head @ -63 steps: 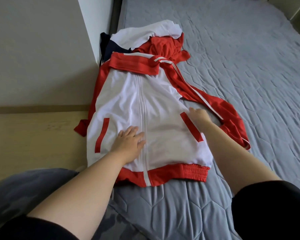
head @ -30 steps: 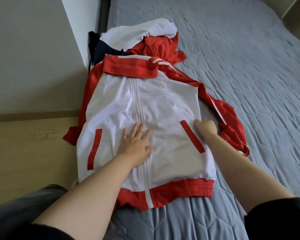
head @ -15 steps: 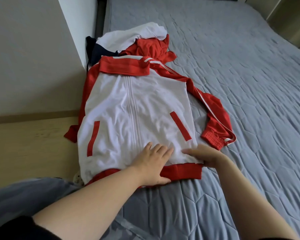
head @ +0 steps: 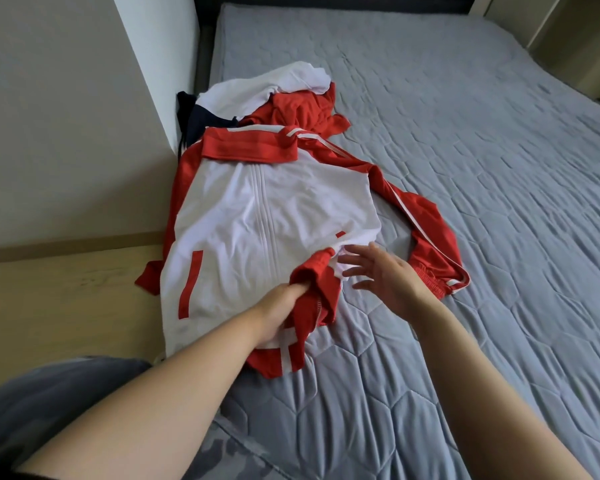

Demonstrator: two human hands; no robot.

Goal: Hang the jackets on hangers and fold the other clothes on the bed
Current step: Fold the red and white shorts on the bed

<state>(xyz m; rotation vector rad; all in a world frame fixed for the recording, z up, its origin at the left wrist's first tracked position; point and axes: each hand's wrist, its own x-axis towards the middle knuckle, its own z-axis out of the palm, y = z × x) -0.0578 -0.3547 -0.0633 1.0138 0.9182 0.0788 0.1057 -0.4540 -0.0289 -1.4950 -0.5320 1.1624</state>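
Item: red-and-white jacket (head: 257, 216), front up, at the near left edge of the grey bed (head: 465, 168).
Left hand (head: 278, 315) grasps its bunched red hem; right hand (head: 385, 277) hovers beside, fingers spread, released. Other clothes (head: 284, 95) heaped behind the collar.
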